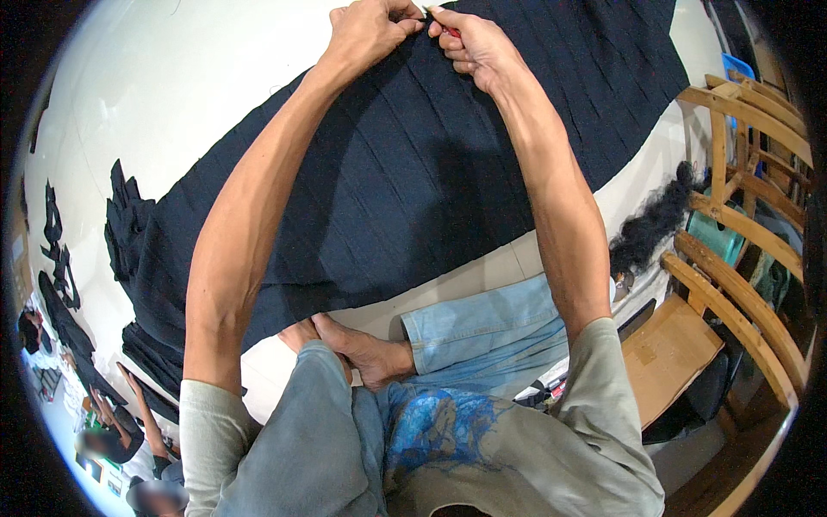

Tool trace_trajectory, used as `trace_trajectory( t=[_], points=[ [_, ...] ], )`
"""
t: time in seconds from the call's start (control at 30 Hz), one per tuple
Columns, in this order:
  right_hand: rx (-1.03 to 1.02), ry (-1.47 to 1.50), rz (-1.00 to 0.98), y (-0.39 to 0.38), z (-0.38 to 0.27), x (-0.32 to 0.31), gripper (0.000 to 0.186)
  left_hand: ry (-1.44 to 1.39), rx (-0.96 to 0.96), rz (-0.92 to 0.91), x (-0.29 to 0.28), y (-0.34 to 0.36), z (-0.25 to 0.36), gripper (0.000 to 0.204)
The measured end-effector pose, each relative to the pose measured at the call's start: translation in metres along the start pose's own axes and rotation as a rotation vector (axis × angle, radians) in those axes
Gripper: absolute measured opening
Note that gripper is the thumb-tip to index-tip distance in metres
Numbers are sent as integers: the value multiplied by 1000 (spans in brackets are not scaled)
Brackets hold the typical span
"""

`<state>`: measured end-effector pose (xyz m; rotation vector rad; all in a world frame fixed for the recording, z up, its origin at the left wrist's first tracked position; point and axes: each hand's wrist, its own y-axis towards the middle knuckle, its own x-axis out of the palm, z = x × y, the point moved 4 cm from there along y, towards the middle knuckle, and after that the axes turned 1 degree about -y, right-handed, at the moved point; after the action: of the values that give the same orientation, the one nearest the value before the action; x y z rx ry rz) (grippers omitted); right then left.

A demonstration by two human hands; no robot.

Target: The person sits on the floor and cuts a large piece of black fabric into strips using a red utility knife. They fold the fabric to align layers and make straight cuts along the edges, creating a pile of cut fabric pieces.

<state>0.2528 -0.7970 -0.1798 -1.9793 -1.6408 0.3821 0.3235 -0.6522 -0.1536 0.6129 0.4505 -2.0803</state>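
"Black cloth (413,198) is seen at the centre, crossed by slanting parallel lines. Where is it laid?"

"It is spread over the pale floor (155,112), with its left end bunched beside folded black pieces (129,215)."

"And how is it being handled?"

"At its far edge, a dark bit (423,16) is pinched between thumb and fingertips of the left hand (369,30). Whether that is cloth, thread or a tool's tip cannot be told."

"What is held on the other side?"

"Just beside it, a small red-handled tool (452,32) is gripped by the curled fingers of the right hand (475,43). Its kind is hidden by the grip."

"What is found nearer the body?"

"Bare feet (376,355) are placed by the near edge, and light-blue jeans (482,323) are worn, with one leg folded across."

"Farther out?"

"To the right, a fluffy black tangle of fibre (652,226) is left on the floor, near wooden chairs (767,116) and a cardboard box (670,351). At the lower left, other people (121,422) are seen, much bent by the lens."
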Motion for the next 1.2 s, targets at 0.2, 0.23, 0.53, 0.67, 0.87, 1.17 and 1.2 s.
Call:
trace_trajectory(
  t=[0.2, 0.23, 0.53, 0.67, 0.87, 1.17, 1.2],
  points=[
    [-63, 170, 29, -23, -11, -20, 35, 276, -5, -61, 8, 24, 15, 35],
    [-108, 192, 35, -30, -11, -23, 36, 297, -11, -82, 12, 30, 18, 37],
    [-15, 11, 17, -21, -14, -38, 42, 98, 13, -20, 37, 55, -1, 35],
    [49, -65, -20, -14, -20, -37, 41, 308, 121, -33, 38, 59, -14, 32],
    [103, -84, 9, -10, -23, -36, 39, 306, 125, -2, 41, 58, -17, 30],
    [58, -161, 36, -1, -25, -31, 33, 294, 168, -15, 40, 47, -6, 29],
    [25, -122, 34, 0, -25, -30, 33, 260, 151, 1, 39, 46, -4, 30]
  ],
)
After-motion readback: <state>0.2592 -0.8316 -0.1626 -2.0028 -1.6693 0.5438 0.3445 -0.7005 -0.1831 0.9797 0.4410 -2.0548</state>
